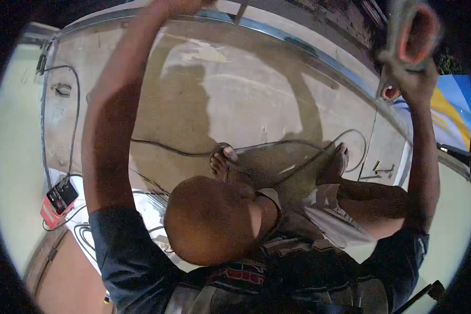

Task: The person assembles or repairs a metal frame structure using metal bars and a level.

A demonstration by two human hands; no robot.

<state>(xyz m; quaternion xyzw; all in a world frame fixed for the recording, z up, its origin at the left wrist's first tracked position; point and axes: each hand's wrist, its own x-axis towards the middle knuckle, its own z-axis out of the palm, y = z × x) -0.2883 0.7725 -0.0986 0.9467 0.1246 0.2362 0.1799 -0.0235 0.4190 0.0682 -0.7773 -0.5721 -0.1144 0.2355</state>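
My right hand (411, 78), raised at the upper right, is closed round a blurred greyish object (419, 36) with a hollow, reddish inside. Just below its fingers shows a smaller round opening (390, 93), also reddish within. At the top edge, my left hand (186, 4) is mostly cut off by the frame, so its fingers and anything in them are hidden. Both arms are stretched out over a pale, worn surface (251, 112) on which their shadows fall.
A dark cable (188, 154) crosses the surface beside two bare feet (225, 159). A black device (63, 194) with a red part sits at left. Small metal pieces (384, 170) lie at right, below a blue, white and yellow sheet (450, 107). A metal rail (277, 34) borders the top.
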